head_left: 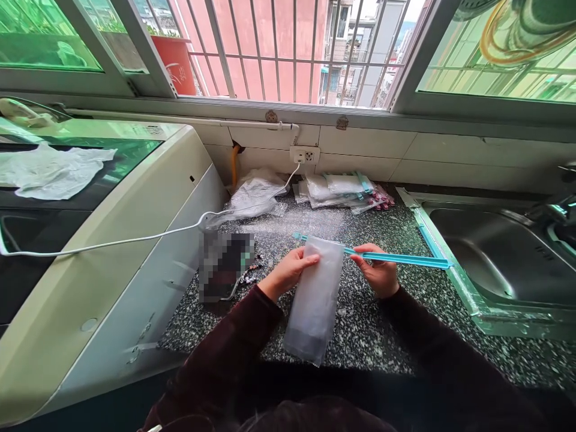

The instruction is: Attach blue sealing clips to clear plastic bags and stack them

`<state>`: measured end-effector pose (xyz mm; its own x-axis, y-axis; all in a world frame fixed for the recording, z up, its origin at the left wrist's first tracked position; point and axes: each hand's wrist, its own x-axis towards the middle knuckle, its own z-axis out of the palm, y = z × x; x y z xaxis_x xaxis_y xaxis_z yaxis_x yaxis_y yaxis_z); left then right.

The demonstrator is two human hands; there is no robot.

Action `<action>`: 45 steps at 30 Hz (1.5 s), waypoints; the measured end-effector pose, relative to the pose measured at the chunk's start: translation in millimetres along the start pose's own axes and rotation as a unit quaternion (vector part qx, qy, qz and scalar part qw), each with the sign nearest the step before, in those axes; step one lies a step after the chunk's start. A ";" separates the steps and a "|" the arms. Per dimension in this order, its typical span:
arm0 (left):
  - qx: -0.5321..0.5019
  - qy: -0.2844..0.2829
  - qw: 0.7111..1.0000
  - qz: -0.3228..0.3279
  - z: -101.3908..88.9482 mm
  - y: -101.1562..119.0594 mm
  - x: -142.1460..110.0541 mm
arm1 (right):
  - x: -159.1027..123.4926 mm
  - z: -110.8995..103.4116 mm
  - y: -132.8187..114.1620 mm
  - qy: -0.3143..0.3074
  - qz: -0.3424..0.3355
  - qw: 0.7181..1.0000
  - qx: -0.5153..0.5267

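My left hand [288,273] pinches the upper left edge of a translucent plastic bag [315,306] that lies on the speckled countertop [373,336]. A long teal sealing stick [405,259] runs across the bag's top, and its left end [297,237] pokes out past the bag. My right hand [378,273] is closed on this stick just right of the bag. Both sleeves are dark maroon.
A pile of plastic bags with teal sticks [342,191] lies by the back wall, next to crumpled clear bags [254,195]. A blurred dark object [225,264] sits left of my hands. A steel sink [499,264] is at right, a white appliance [112,240] at left, with a white cable [135,240] to the wall socket [305,156].
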<state>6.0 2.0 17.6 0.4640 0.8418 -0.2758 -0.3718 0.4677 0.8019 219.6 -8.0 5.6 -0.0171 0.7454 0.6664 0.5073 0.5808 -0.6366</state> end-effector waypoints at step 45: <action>-0.009 0.095 0.995 0.015 3.0 -8.3 4.7 | -6.8 -4.5 -17.8 -0.012 -0.120 0.992 -0.044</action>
<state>13.6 1.3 11.3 0.2918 0.8908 -0.3484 -0.3980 0.4443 0.8026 214.6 -25.0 14.2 -0.1669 0.5978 0.7841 0.5595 0.7123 -0.4239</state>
